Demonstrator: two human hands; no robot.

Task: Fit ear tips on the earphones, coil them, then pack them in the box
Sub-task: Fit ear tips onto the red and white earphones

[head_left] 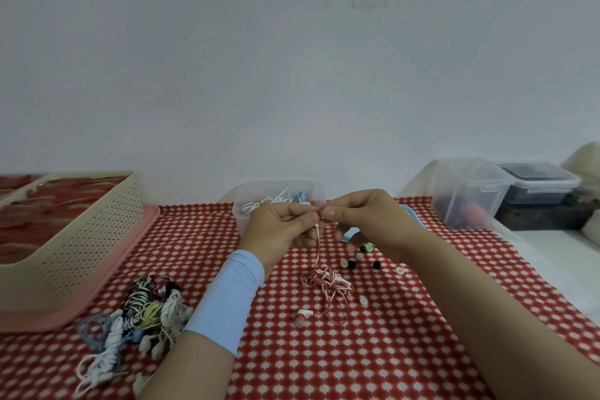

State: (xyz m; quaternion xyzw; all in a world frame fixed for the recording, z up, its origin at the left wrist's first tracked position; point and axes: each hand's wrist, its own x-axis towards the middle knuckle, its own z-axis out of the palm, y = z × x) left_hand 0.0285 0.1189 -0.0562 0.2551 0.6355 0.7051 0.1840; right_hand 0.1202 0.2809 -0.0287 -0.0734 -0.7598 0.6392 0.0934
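Red cloth (pixel 324 360) with a white dot pattern, over a table set against a plain pale wall (pixel 292 58).

- My left hand (pixel 279 227), blue sleeve (pixel 230 295) at the wrist: thumb and forefinger pinched on one bud end of the red-and-white earphones (pixel 324 282), other fingers curled.
- My right hand (pixel 367 221): thumb and forefinger pinched on the same bud end, fingertips of both hands meeting above the cloth. Whether a tip sits between them is too small to tell.
- Earphone cable: hangs from the pinch to a loose tangle on the cloth below my hands.
- Second bud (pixel 302 316): lying on the cloth, near the tangle.
- Loose ear tips (pixel 376 265): black, green and clear, scattered beneath my right hand.
- Clear box (pixel 240 221): just behind my hands, white earphones inside.
- Heap of mixed earphones (pixel 146 312): left of my left forearm.
- Beige basket (pixel 97 230): far left, on a pink tray (pixel 143 230).
- Clear lidded tubs (pixel 467 195): far right.
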